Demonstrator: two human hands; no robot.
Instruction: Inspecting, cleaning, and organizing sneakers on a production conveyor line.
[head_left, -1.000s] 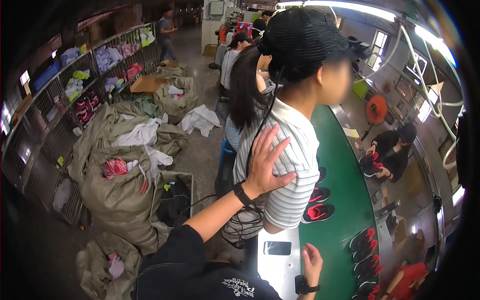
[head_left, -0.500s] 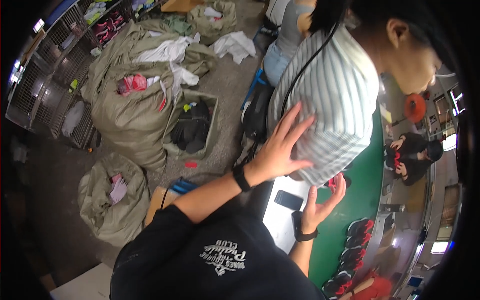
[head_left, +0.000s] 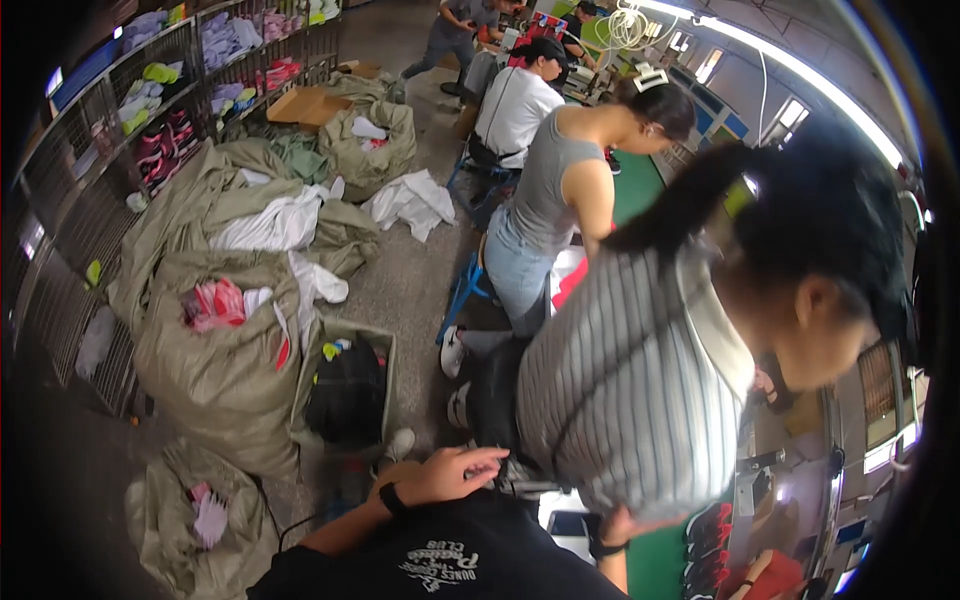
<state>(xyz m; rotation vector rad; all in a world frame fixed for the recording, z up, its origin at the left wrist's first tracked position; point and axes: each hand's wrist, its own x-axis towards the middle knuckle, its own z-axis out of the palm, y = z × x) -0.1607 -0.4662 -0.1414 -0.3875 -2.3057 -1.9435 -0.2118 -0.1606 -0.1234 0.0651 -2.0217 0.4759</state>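
Observation:
My left hand (head_left: pixel 455 474), with a dark band at the wrist, is held in front of my black shirt, its fingers stretched out and nothing in it. It is near the lower back of a co-worker in a striped shirt (head_left: pixel 620 380), apart from it as far as I can tell. My right hand (head_left: pixel 628 524) is at the lower edge of that shirt, by the co-worker's arm, with its fingers mostly hidden. Beside my right wrist, a phone (head_left: pixel 572 524) lies on a white surface (head_left: pixel 552 503). Dark shoes with red parts (head_left: pixel 708 550) stand in a row on the green table (head_left: pixel 655 552).
Large olive sacks (head_left: pixel 215 370) with cloth pieces fill the left floor, next to a bin (head_left: pixel 388 385) holding black material. Wire racks (head_left: pixel 100 190) stand at the far left. A co-worker in a grey top (head_left: pixel 540 190) and others work along the table. White cloth (head_left: pixel 410 203) lies on the floor.
The view has tilted up, showing more of the room. My left hand has come away from the striped shirt, its fingers less spread. My right hand is now partly hidden by the co-worker.

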